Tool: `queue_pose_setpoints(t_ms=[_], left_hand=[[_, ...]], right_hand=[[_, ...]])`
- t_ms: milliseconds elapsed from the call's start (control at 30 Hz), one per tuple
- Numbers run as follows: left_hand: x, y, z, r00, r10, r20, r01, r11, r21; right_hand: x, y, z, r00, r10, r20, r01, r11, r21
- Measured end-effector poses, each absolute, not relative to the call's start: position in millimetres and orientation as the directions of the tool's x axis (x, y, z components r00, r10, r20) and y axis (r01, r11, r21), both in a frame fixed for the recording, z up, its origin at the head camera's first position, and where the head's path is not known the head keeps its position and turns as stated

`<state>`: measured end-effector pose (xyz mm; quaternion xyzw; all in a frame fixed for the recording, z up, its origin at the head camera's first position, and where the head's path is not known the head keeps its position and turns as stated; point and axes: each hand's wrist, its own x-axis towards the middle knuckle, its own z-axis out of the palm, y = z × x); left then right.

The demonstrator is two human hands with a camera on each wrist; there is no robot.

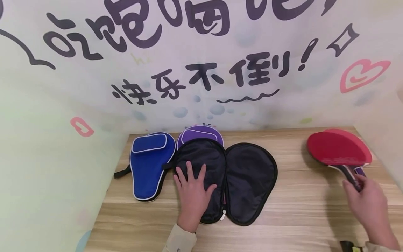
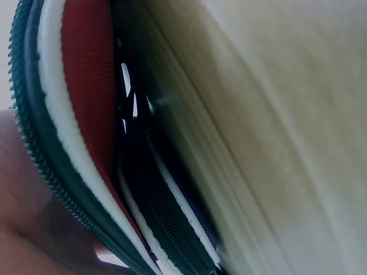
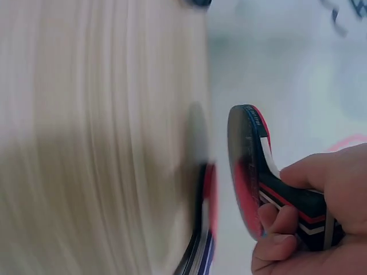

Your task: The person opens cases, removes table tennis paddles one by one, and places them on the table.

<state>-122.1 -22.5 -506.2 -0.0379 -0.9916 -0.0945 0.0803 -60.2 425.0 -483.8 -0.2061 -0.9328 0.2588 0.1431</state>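
Note:
My left hand [image 1: 193,197] lies with spread fingers on the left half of an opened black paddle case [image 1: 252,185], whose two halves lie side by side. In the left wrist view, the zipper edge [image 2: 43,152] of a case with a red surface shows close up, with part of the left hand [image 2: 34,223] behind it. At the right, my right hand [image 1: 369,201] grips the handle of a red table tennis paddle [image 1: 327,148], raised above the table in the right wrist view. A second red paddle [image 3: 211,197] lies on the table below it, partly hidden in the head view.
A blue paddle case [image 1: 146,171] with white piping lies left of the black case. Behind the black case, a purple case [image 1: 201,133] is partly covered. The wood-grain table [image 1: 296,217] meets a printed wall [image 1: 283,112] at the back.

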Motion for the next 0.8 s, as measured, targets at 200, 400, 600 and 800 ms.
queue_pose_setpoints(t_ms=[200,400,600,800], left_hand=[[-121.6,-23.1,-505.6,-0.984,0.054,0.168,0.082,0.983,0.165],[-120.2,-22.4,-505.7,-0.986,0.059,0.156,0.087,0.98,0.178],[-120.8,-21.5,-504.6,-0.985,0.055,0.162,0.084,0.981,0.176],[-121.8,-21.8,-506.5,-0.983,0.056,0.173,0.087,0.98,0.177]], right_hand=[[-81.4,461.2,-489.9,-0.83,0.541,0.137,0.405,0.753,-0.519],[-91.4,473.2,-499.2,-0.837,0.523,0.163,0.366,0.755,-0.544],[-93.9,470.2,-507.3,-0.849,0.495,0.182,0.335,0.772,-0.54],[-94.0,470.7,-514.8,-0.859,0.489,0.154,0.371,0.8,-0.471]])
